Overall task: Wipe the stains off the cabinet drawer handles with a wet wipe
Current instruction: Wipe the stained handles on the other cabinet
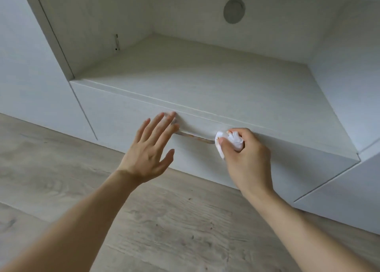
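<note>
A white cabinet drawer [127, 119] has a recessed cut-out handle [195, 137] along its top edge, with orange-brown stains on the lip. My right hand [246, 156] is closed around a crumpled white wet wipe [228, 141], which presses against the right end of the handle. My left hand [150, 148] is flat with fingers spread, its fingertips resting on the drawer front at the handle's left end. It holds nothing.
Above the drawer is an open white niche [195, 70] with a round cable hole [234, 10] in its back panel. White cabinet fronts stand at left [30, 76] and lower right [349, 199]. Pale wood flooring [61, 179] lies below.
</note>
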The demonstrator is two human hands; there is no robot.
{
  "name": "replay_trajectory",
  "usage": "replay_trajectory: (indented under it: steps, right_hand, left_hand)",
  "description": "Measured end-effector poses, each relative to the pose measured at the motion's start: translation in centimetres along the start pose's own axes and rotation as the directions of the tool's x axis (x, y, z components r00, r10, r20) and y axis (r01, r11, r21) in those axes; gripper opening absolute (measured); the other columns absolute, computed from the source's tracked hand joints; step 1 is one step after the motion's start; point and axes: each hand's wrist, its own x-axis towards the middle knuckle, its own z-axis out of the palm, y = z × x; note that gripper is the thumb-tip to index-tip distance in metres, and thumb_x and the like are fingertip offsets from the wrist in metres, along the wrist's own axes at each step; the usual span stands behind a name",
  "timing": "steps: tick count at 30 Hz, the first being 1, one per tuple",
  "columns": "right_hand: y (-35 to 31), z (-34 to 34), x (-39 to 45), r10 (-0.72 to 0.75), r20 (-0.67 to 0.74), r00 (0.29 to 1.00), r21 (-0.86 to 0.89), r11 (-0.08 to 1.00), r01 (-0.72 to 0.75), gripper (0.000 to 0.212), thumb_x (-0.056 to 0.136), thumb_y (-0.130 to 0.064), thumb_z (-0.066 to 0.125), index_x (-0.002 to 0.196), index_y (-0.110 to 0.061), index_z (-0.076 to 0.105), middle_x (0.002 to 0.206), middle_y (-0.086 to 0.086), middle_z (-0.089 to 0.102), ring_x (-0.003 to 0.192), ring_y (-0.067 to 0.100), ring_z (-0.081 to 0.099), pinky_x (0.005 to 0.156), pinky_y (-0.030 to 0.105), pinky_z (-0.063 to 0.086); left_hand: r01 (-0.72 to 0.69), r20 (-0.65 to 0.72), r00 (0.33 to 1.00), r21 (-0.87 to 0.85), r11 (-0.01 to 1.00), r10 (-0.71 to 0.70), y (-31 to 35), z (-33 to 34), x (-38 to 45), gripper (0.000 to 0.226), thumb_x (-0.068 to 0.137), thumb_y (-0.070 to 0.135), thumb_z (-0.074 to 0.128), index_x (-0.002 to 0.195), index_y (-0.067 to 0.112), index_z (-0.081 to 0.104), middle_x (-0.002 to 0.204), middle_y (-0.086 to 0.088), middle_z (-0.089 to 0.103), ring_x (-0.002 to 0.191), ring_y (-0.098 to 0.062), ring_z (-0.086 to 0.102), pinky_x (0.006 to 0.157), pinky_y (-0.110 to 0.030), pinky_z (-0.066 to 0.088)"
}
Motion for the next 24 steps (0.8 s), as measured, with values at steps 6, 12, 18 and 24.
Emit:
replay_trajectory:
  steps: [6,12,18,24]
  right_hand:
    - [0.3,2.1,-0.7,-0.043,-0.145,0.988,0.035,0.998,0.049,0.008,0.087,-0.011,0.066,0.095,-0.009,0.066,0.091,0.002,0.066,0.078,0.000,0.060,0.067,0.000,0.038]
    - [1.3,2.9,-0.8,0.038,-0.230,0.972,0.185,0.983,0.005,0.012,0.087,-0.011,0.066,0.098,-0.005,0.068,0.090,0.007,0.069,0.074,0.010,0.069,0.066,0.023,0.056]
    - [0.6,4.9,-1.8,0.232,-0.349,0.908,0.389,0.917,-0.085,0.013,0.086,-0.007,0.065,0.098,-0.005,0.070,0.092,0.008,0.070,0.076,0.015,0.066,0.060,0.014,0.052]
    - [-0.1,5.3,-2.3,0.307,-0.345,0.887,0.493,0.863,-0.107,0.019,0.094,-0.011,0.056,0.105,-0.005,0.070,0.095,0.006,0.072,0.076,0.000,0.068,0.071,0.011,0.053]
  left_hand:
    - [0.031,-0.179,0.982,-0.197,0.980,-0.067,1.0,3.6,0.1,0.065,0.089,0.039,0.041,0.144,0.009,0.023,0.153,-0.014,0.019,0.144,-0.031,0.011,0.116,-0.052,0.014]
    - [0.030,-0.259,0.961,-0.250,0.968,-0.097,1.5,4.6,0.4,0.062,0.090,0.038,0.041,0.141,0.008,0.024,0.149,-0.019,0.021,0.142,-0.031,0.013,0.114,-0.055,0.015]
    - [0.044,-0.250,0.962,-0.241,0.970,-0.106,1.3,4.3,0.2,0.062,0.091,0.038,0.040,0.143,0.010,0.023,0.150,-0.020,0.026,0.142,-0.034,0.016,0.113,-0.057,0.017]
    - [0.018,-0.235,0.970,-0.195,0.981,-0.064,0.8,3.9,0.1,0.061,0.091,0.039,0.041,0.142,0.008,0.027,0.150,-0.019,0.026,0.142,-0.033,0.017,0.114,-0.053,0.016]
